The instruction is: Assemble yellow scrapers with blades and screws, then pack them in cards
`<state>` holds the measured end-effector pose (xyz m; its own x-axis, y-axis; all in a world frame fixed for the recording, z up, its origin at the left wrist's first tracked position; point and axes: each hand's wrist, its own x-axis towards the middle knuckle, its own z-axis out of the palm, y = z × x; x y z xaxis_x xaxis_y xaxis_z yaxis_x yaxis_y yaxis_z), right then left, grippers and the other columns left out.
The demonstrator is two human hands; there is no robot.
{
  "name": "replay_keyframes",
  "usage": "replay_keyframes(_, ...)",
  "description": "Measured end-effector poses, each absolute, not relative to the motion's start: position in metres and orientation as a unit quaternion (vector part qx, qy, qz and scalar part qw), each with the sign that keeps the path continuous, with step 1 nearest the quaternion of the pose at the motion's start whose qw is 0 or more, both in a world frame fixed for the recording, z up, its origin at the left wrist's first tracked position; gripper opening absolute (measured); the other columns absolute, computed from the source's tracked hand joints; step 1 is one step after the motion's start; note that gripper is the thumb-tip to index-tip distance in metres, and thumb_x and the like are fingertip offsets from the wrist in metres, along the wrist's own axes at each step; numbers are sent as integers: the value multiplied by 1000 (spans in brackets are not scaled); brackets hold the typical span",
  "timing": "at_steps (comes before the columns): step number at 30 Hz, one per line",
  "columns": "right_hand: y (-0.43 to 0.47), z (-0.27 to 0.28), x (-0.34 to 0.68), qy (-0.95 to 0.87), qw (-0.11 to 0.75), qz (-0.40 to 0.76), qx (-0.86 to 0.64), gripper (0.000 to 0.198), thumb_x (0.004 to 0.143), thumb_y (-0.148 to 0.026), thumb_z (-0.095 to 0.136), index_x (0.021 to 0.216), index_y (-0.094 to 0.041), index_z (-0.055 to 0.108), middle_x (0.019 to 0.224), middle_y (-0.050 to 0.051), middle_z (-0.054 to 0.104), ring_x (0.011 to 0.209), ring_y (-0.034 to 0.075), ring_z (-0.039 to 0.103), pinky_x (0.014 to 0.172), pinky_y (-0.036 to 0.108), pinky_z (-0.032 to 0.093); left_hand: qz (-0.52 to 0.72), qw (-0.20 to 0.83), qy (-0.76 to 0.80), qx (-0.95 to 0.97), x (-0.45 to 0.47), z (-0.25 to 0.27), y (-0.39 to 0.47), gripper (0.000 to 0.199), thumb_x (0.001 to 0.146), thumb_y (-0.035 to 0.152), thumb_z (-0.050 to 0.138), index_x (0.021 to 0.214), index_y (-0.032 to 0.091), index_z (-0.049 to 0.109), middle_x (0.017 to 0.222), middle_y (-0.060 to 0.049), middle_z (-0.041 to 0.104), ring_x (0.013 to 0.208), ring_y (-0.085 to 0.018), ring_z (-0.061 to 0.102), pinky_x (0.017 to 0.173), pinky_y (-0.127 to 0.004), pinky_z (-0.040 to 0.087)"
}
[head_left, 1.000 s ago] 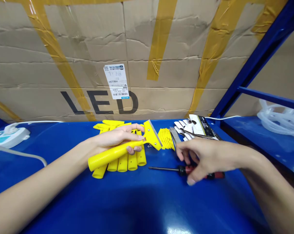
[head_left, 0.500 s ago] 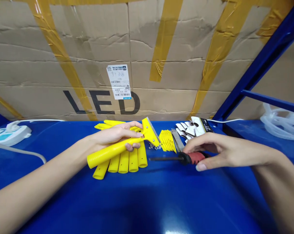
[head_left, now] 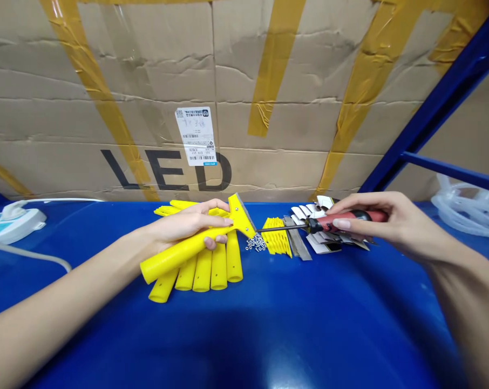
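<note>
My left hand (head_left: 188, 229) is closed around a yellow scraper (head_left: 188, 254) near its neck, with the handle slanting down to the left. Two screws show on the scraper's head, and a metal blade runs along its edge. In my right hand (head_left: 384, 227) is a red and black screwdriver (head_left: 329, 220), its shaft pointing left. The screwdriver's tip is close to the lower corner of the scraper head; whether they touch I cannot tell. Under the scraper lie several yellow handles (head_left: 203, 273). Small screws (head_left: 257, 243) are heaped behind the tip.
Yellow plates (head_left: 277, 237) and grey blades (head_left: 298, 243) lie on the blue table (head_left: 244, 335), beside black and white cards (head_left: 323, 244). A cardboard box (head_left: 244, 70) stands behind. White power strip (head_left: 15, 226) at left, blue metal frame (head_left: 434, 102) at right.
My right hand has raised the screwdriver and changed its hold on it, bringing the tip to the scraper head. The scraper in my left hand has shifted only slightly.
</note>
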<state>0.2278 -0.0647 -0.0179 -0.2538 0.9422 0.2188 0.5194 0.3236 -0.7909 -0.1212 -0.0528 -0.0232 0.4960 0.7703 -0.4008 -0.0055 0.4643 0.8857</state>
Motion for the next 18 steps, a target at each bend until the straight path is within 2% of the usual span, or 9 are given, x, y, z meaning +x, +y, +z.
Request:
replay_keyframes(2,-65,-18,222,-736,332,321,-496,33,75,-51,83,91,-22,83,84,9,78,64,18,66,47,26,43,256,740,433,446,-120,-23,-53,25,88,21,73,104,24,53,69,1,60,50,-5,49,50,-14,37)
replay_keyframes(6,-65,-17,213,-731,328,335,-496,35,75,-53,82,90,-21,82,79,7,77,57,14,61,46,25,41,245,756,425,434,-119,-22,-55,26,90,21,71,107,25,52,69,1,59,54,-6,47,51,-14,36)
replay_keyframes(12,-64,-20,213,-724,327,347,-498,37,75,-53,82,93,-21,82,84,8,77,64,16,65,50,26,46,244,764,413,432,-119,-21,-56,28,87,21,73,104,24,51,68,1,57,55,-7,47,50,-14,33)
replay_keyframes(16,-63,-21,213,-726,328,337,-502,39,75,-55,81,93,-21,81,77,6,74,56,13,58,46,25,41,244,757,415,441,-119,-22,-54,26,89,21,71,106,24,52,69,1,57,55,-7,46,51,-14,34)
replay_keyframes(18,-64,-21,212,-730,327,320,-507,40,74,-55,82,95,-21,80,79,6,74,58,15,59,48,26,43,251,754,418,441,-119,-23,-54,27,89,20,71,104,24,50,69,1,57,55,-7,46,51,-14,34)
